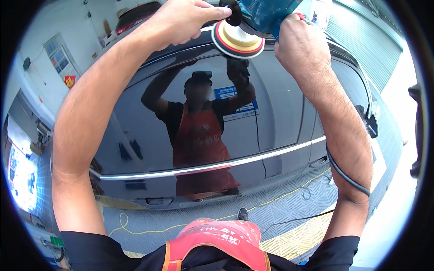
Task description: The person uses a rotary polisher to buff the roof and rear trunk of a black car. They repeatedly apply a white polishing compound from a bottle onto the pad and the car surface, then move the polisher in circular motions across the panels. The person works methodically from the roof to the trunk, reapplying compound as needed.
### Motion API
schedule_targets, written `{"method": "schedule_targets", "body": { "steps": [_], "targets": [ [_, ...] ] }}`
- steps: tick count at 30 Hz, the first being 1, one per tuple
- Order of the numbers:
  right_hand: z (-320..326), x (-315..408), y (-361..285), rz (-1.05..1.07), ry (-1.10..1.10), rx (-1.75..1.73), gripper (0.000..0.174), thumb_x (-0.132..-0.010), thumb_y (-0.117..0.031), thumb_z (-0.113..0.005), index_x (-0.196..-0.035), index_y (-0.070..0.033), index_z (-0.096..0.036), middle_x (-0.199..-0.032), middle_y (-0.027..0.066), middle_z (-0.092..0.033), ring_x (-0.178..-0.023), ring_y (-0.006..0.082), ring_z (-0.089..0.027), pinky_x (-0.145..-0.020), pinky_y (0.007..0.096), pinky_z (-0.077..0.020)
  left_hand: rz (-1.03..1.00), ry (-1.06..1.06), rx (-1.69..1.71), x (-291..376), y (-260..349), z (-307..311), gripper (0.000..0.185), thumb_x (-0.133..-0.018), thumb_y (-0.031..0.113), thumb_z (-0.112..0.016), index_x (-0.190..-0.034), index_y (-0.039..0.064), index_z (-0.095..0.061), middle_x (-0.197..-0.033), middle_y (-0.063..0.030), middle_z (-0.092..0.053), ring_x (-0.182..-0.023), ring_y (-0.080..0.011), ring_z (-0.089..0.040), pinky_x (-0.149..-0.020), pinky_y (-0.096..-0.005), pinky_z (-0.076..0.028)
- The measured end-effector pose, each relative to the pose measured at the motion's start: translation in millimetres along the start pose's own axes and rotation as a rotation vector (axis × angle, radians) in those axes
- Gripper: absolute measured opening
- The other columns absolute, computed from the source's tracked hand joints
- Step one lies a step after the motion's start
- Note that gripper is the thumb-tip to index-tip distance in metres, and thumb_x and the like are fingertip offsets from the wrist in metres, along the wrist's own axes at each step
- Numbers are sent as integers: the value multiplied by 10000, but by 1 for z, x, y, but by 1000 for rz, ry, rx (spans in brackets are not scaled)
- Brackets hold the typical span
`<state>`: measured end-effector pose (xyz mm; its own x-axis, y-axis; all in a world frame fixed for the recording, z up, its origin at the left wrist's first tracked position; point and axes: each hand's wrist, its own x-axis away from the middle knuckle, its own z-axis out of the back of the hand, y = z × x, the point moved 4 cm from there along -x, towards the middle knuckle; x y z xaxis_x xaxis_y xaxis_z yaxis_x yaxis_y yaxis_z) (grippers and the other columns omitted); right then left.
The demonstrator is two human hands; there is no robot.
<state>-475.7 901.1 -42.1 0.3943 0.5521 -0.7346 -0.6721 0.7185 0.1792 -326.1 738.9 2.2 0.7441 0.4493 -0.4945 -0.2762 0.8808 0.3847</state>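
Both my arms reach up to a teal rotary polisher (266,15) at the top of the view. My left hand (190,22) grips its black front handle, thumb and fingers wrapped at the side. Around the rear of the body my right hand (301,44) is closed. The round polishing pad (238,39), with white, yellow, red and black layers, lies against the upper edge of a dark car's side, above the window (271,128). Whether the pad spins cannot be told. A black cord (347,178) passes over my right forearm.
A chrome trim strip (217,167) runs below the car's windows, with a door handle (158,201) lower down. A side mirror (372,126) sticks out at the right. A yellow cord (152,232) and a black cord (298,219) lie across the tiled grating floor (210,213).
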Motion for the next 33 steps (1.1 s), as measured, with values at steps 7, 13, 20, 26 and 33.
{"method": "schedule_targets", "body": {
  "steps": [7, 13, 20, 26, 33],
  "targets": [
    [65, -4, -127, 194, 35, -62, 174, -960, -60, -723, -1080, 62, -749, -894, 199, -772, -780, 257, -799, -672, 332, -658, 138, 116, 130, 88, -82, 89, 519, -1042, 495, -669, -1293, 54, -778, -708, 16, -616, -474, -28, -406, -457, -191, -334],
    [107, 6, -218, 412, -205, -557, 301, -849, -119, -713, -1048, 107, -716, -928, 262, -769, -878, 342, -797, -827, 449, -650, 371, 230, 283, 185, -159, 152, 441, -1055, 420, -665, -1182, 12, -776, -683, 47, -559, -479, -26, -432, -434, -208, -291],
    [74, 45, -271, 180, -1176, -2077, 456, -1042, -434, -690, -999, 19, -665, -803, 75, -672, -609, 143, -688, -500, 282, -594, 449, 290, 278, 247, -206, 186, 360, -1052, 344, -670, -1150, 18, -786, -570, 24, -530, -438, -59, -448, -425, -237, -298],
    [31, 68, -209, -55, -1104, -2267, 405, -1041, -402, -701, -1082, -8, -615, -803, 64, -649, -567, 126, -659, -455, 265, -560, 387, 236, 138, 192, -160, 146, 373, -1026, 343, -693, -1167, 15, -801, -604, 20, -561, -481, -47, -474, -456, -236, -320],
    [-22, 71, -44, -450, -679, -2326, 417, -1067, -395, -631, -1155, 12, -616, -820, 106, -679, -529, 134, -650, -401, 260, -536, 5, -75, 62, 52, -47, 53, 440, -1028, 421, -683, -1142, 13, -801, -632, -16, -514, -563, -69, -475, -550, -280, -403]
  ]
}}
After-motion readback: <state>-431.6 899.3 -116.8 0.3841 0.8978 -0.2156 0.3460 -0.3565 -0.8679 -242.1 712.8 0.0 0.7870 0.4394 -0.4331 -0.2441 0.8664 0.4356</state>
